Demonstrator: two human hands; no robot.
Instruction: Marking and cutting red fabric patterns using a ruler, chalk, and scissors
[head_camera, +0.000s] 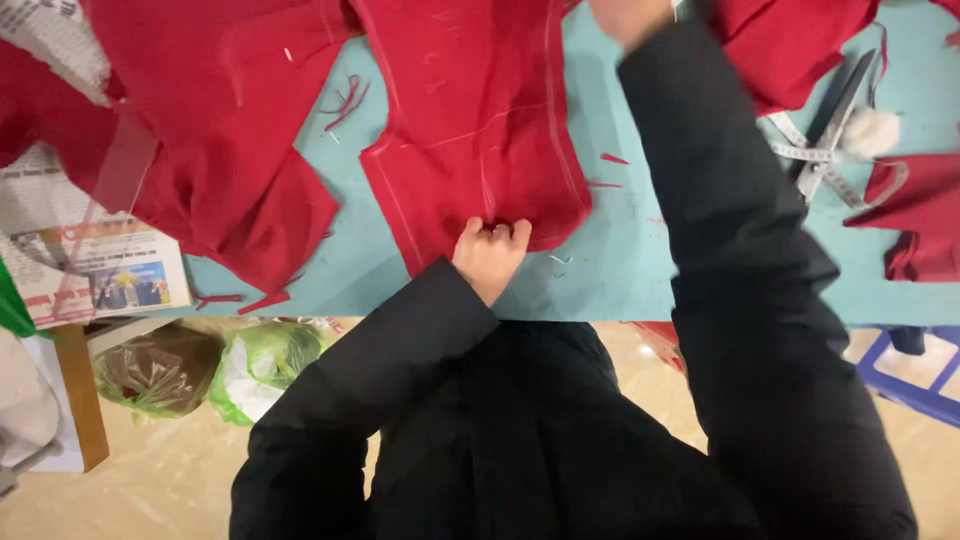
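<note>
Your left hand (489, 252) is pinching the red fabric panel's (478, 120) near hem, your right hand (628, 15) is reaching past its far edge with a grip I cannot tell, and tugging unevenly risks skewing the chalk lines.

Only real open spot on the desk (620, 270) is the bare teal strip along the near edge, between the middle red fabric panel (475, 120) and the scissors (835, 115). Left side is buried under another red fabric piece (215, 150) and newspaper (95, 265); measuring tape (800, 150) clutters the right.
</note>
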